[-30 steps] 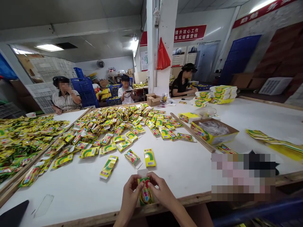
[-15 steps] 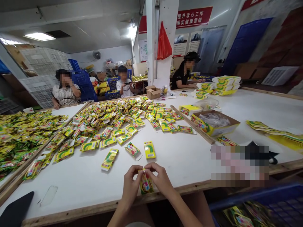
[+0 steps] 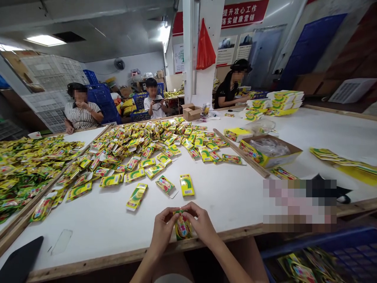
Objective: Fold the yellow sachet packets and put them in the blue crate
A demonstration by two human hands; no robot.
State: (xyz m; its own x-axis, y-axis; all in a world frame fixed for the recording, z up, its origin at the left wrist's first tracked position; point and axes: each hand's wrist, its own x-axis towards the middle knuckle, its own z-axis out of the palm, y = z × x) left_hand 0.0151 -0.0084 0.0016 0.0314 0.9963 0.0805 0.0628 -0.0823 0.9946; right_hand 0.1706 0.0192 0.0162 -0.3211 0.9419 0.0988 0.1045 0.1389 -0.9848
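Observation:
Both my hands pinch one small yellow and green packet (image 3: pixel 182 228) at the near edge of the white table (image 3: pixel 235 200). My left hand (image 3: pixel 161 232) grips its left side and my right hand (image 3: pixel 200 224) its right side, fingertips meeting over the packet's top. Just beyond them lie loose packets: one (image 3: pixel 186 185) upright, one (image 3: pixel 165 184) tilted, one (image 3: pixel 136 196) to the left. A big heap of the same packets (image 3: pixel 147 145) spreads over the table's middle.
An open cardboard box (image 3: pixel 269 151) stands at right beside a wooden strip (image 3: pixel 241 153). Another heap (image 3: pixel 26 165) fills the left table. A blue crate (image 3: pixel 324 255) with packets sits at lower right. Three people sit along the far side. A dark object (image 3: pixel 17 263) lies at lower left.
My fingers have closed over the packet's top flap, which stood up white a second ago. The camera tilted slightly down and right, bringing the blue crate into view.

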